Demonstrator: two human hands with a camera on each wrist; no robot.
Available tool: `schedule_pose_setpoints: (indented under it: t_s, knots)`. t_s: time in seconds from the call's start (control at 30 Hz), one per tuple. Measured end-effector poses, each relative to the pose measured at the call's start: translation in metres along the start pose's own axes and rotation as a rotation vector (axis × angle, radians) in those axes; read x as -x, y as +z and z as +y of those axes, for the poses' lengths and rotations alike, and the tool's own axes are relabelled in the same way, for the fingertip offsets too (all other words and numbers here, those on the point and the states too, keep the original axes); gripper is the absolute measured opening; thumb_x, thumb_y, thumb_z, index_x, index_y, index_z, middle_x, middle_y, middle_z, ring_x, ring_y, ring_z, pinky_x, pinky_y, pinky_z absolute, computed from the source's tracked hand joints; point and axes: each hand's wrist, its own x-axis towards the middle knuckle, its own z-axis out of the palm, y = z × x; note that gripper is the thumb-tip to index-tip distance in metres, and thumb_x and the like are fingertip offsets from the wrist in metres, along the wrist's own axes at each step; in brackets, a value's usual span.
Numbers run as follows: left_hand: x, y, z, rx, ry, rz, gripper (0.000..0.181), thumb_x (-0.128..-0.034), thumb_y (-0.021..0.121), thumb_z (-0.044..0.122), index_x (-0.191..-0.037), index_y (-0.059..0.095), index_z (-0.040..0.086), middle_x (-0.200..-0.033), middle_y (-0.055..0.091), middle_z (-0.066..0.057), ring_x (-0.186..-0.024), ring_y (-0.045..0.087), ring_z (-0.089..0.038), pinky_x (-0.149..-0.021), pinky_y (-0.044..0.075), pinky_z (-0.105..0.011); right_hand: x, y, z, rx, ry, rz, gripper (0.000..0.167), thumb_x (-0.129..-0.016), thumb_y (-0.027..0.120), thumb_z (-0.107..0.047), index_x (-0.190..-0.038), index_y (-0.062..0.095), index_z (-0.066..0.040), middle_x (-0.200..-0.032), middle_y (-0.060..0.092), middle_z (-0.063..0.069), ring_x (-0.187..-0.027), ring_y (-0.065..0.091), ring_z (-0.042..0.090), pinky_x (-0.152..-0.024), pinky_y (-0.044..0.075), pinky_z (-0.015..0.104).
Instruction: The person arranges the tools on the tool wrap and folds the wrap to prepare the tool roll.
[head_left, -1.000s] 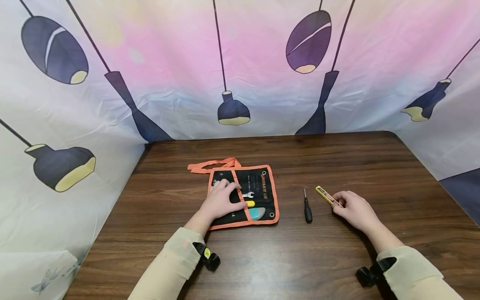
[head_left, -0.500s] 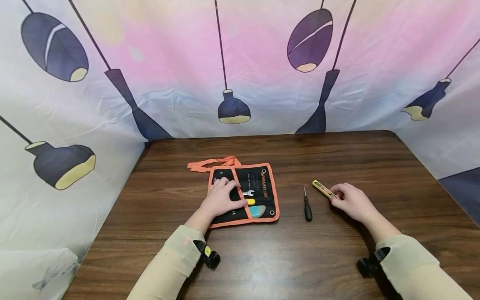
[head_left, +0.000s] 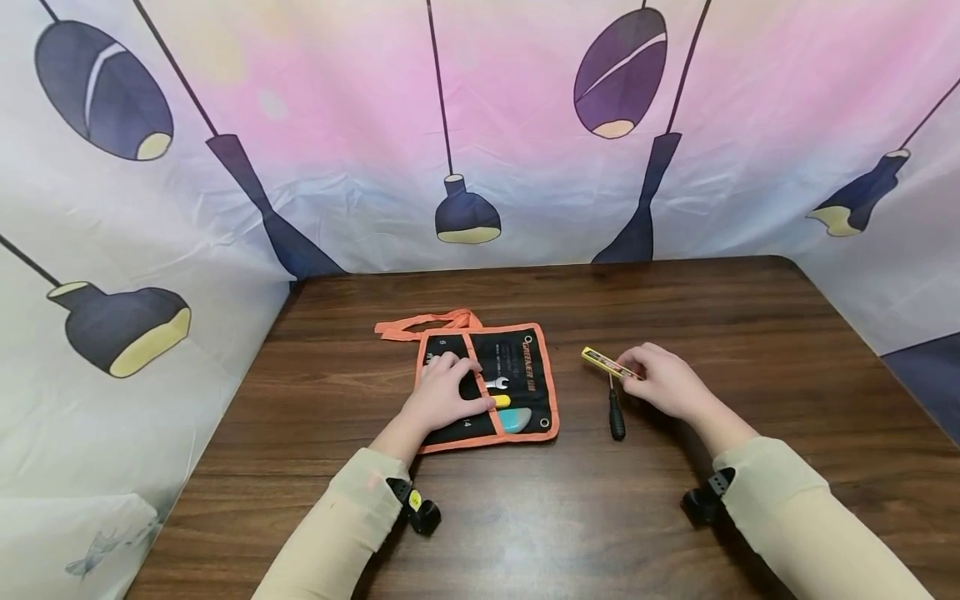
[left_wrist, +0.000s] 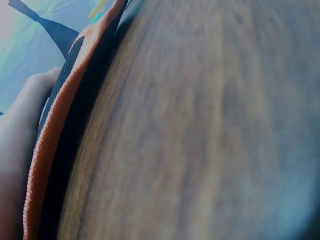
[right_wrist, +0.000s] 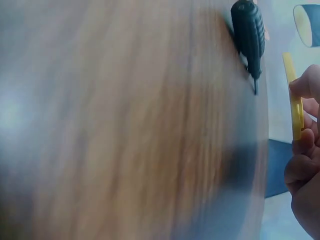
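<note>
We counted one dark pouch (head_left: 517, 367) with three tool ends (head_left: 515, 421) showing, one screwdriver (head_left: 617, 419) and one yellow strip (head_left: 602, 361). The right hand (head_left: 670, 383) pinched the strip above the screwdriver's tip. The left hand (head_left: 441, 400) rested on the pouch, thumb and fingers wide apart. The pouch lay nearer the brown tabletop's (head_left: 525, 525) left edge than its right. Lamp-patterned cloth (head_left: 337, 108) hung behind. The left hand hid part of the pouch, and we couldn't read the strip's tiny print.

Black orange-trimmed pouch (head_left: 517, 360): spread open, left. Slim yellow case (head_left: 602, 361): pinched, held up right of pouch, slanting far left to near right.
</note>
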Motion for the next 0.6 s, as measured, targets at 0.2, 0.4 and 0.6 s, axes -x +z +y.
schedule_pose_setpoints:
  t_s: [0.2,0.4,0.6]
  knots:
    - [-0.001,-0.003,-0.001,0.005,0.009,-0.009,0.057,-0.0745,0.067,0.058,-0.116,0.061,0.019,-0.099,0.048,-0.003,-0.091,0.041,-0.022,-0.080,0.036,-0.039,-0.013,0.004,-0.010,0.008,-0.015,-0.022,0.016,-0.079,0.062,-0.014,-0.095,0.066,-0.012,-0.080,0.050,-0.002,-0.067,0.046,0.013,-0.061,0.037,0.031]
    - [0.000,-0.004,-0.001,0.017,0.015,-0.028,0.058,-0.0739,0.067,0.058,-0.117,0.061,0.020,-0.099,0.048,-0.002,-0.089,0.041,-0.020,-0.079,0.037,-0.038,-0.027,0.009,-0.020,0.032,-0.053,-0.067,0.017,-0.079,0.062,-0.012,-0.095,0.066,-0.014,-0.080,0.048,-0.002,-0.066,0.044,0.013,-0.060,0.036,0.031]
    - [-0.003,-0.004,-0.001,0.018,0.030,-0.026,0.057,-0.0735,0.066,0.060,-0.115,0.061,0.021,-0.101,0.049,-0.002,-0.093,0.042,-0.020,-0.083,0.037,-0.039,-0.042,0.016,-0.033,0.068,-0.089,-0.131,0.017,-0.080,0.063,-0.013,-0.097,0.066,-0.014,-0.078,0.047,-0.002,-0.067,0.043,0.014,-0.062,0.036,0.031]
